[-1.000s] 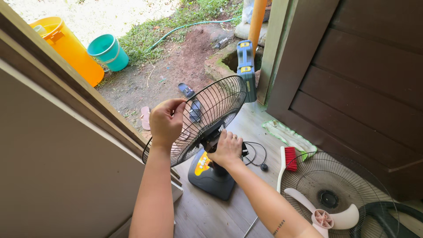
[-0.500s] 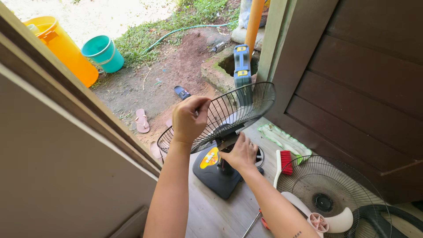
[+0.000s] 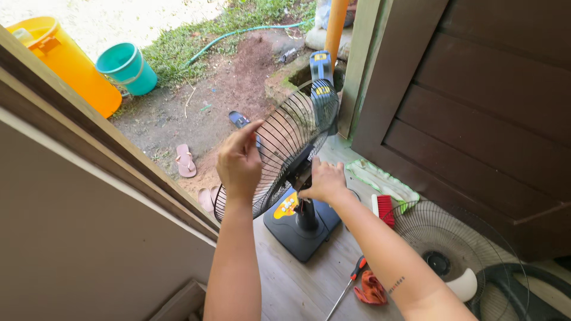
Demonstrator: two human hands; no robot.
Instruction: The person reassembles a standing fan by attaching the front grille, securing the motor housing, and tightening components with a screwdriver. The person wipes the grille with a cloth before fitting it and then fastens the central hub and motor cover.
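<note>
My left hand (image 3: 239,161) has shifted lower on the grille (image 3: 284,142), fingers closed on its wire rim; half a second ago it sat higher. My right hand (image 3: 324,181) stays wrapped around the fan neck above the base (image 3: 295,229). The wall crowds the left; open floor lies right, toward the screwdriver (image 3: 348,286).

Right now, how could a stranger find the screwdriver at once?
Start at the fan base, the dark square on the grey floor. Go toward the lower right, near the right forearm. The screwdriver lies there beside an orange rag; only it has a thin metal shaft and a red-and-black handle.
</note>
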